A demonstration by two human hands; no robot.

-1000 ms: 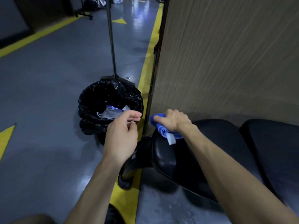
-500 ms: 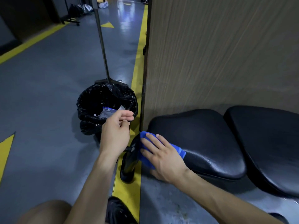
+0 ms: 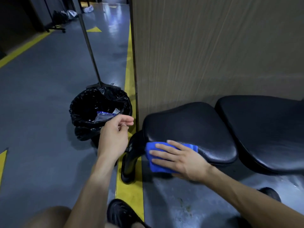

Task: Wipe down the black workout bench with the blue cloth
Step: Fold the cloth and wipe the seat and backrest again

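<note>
Lying under the spread right hand (image 3: 184, 160), the blue cloth (image 3: 153, 164) is pressed on the near corner of the black workout bench (image 3: 189, 125), whose length is laid out toward two o'clock.

Noting glossy grey floor (image 3: 41, 104), yellow line (image 3: 130, 71) bordering wood-grain partition (image 3: 213, 46), black-lined bin (image 3: 76, 116) alongside, glare down aisle.

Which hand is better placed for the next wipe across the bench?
Right. The right hand presses the blue cloth against the near edge of the black workout bench; the left hand hovers beside the bin, touching neither.
</note>
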